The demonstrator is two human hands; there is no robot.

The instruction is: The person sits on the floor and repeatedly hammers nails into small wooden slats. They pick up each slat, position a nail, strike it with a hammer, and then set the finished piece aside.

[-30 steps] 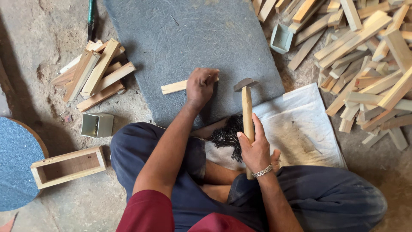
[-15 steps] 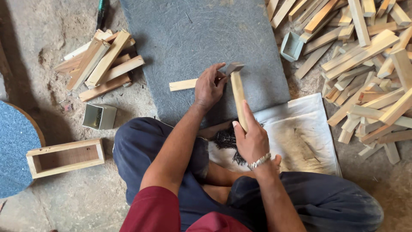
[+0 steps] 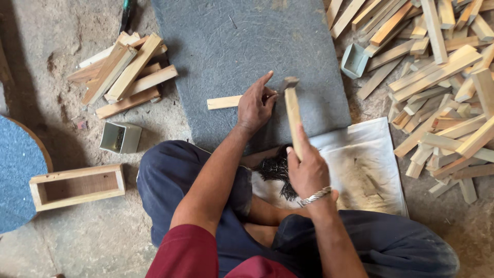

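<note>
Head view: a dusty floor held a grey slab. The left hand pinched a slat at its centre; the right hand, at five o'clock, gripped a hammer. Short, square taps seemed wisest, fingers kept clear.

Workshop floor around the grey mat

A grey mat lies on the dusty floor, a stack of wood slats to its left and a big heap of offcuts to its right. A small grey box, an open wooden box, a white cloth and dark nails lie nearer.
</note>
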